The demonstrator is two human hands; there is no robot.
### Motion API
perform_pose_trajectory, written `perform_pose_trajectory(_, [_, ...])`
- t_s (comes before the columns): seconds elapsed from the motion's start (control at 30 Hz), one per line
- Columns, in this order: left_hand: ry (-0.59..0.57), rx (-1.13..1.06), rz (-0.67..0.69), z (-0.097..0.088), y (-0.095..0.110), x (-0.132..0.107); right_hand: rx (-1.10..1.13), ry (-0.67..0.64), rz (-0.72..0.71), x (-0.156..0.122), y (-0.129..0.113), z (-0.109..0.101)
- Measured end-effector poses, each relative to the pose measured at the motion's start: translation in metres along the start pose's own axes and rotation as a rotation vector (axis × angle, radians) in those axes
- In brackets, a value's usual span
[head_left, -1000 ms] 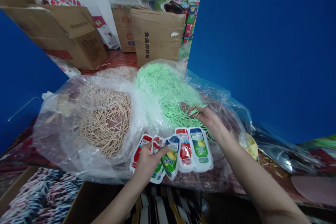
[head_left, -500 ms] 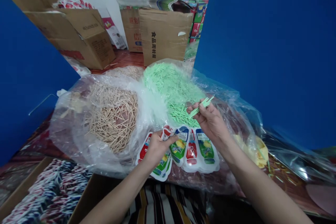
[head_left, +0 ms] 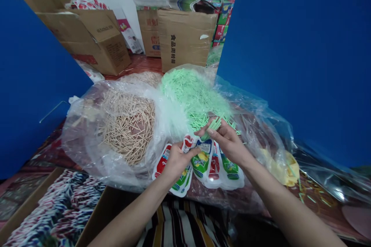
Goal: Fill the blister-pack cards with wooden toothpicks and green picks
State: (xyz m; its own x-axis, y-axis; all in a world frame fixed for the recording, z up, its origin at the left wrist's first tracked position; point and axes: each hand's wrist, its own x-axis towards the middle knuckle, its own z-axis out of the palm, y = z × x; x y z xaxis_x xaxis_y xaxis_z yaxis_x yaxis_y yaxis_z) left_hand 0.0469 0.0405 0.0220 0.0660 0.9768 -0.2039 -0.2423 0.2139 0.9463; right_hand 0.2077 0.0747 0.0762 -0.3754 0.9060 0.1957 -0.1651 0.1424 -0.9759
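My left hand (head_left: 177, 159) is closed on a fan of bottle-shaped packets (head_left: 202, 165) with red Cola and green-blue Sprite prints. More of the fan spreads to the right, under my right hand (head_left: 230, 142). That hand pinches a small bundle of light green sticks (head_left: 215, 124) just above the packets' narrow upper ends. Behind it lies a heap of the same green sticks (head_left: 188, 88) in clear plastic. Left of my hands, a second clear bag holds a pile of thin tan sticks (head_left: 130, 125).
An open carton (head_left: 97, 216) at lower left is filled with rows of packets. Cardboard boxes (head_left: 185, 40) stand at the back, and blue panels (head_left: 295, 54) rise on both sides. Loose plastic sheeting (head_left: 261, 123) and a yellow piece (head_left: 291, 170) lie on the right.
My right hand has moved left and slightly down with the green sticks, closer to the packet tops. My left hand keeps its hold on the packets. The view has shifted slightly.
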Motion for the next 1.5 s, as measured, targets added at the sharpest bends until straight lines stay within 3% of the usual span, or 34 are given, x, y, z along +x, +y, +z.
perform_pose_trajectory(0.17, [-0.012,-0.079,-0.083,0.000,-0.001,0.000,0.081,0.043,-0.070,0.000,0.004,0.000])
perform_pose_trajectory(0.5, [0.044,-0.030,0.002,0.002,0.003,0.005,-0.190,-0.005,0.049,-0.001,0.005,0.001])
perform_pose_trajectory(0.7, [0.011,-0.035,0.011,0.004,0.003,0.008,0.006,0.058,0.013,0.001,0.009,-0.001])
perform_pose_trajectory(0.93, [0.042,-0.035,0.023,0.005,0.015,0.009,-0.577,-0.019,-0.170,-0.001,0.005,-0.006])
perform_pose_trajectory(1.17, [0.015,-0.040,0.057,-0.002,0.018,0.007,-0.705,0.038,-0.292,-0.008,0.011,-0.001])
perform_pose_trajectory(1.27, [0.026,-0.002,0.108,-0.005,0.017,0.006,-0.788,-0.025,-0.357,-0.008,0.013,0.000])
perform_pose_trajectory(1.4, [0.021,-0.015,0.124,-0.007,0.017,0.002,-0.792,-0.069,-0.285,-0.009,0.009,0.004])
perform_pose_trajectory(1.5, [0.012,-0.103,0.049,-0.007,0.021,-0.003,-0.504,0.024,-0.085,-0.011,0.010,0.011])
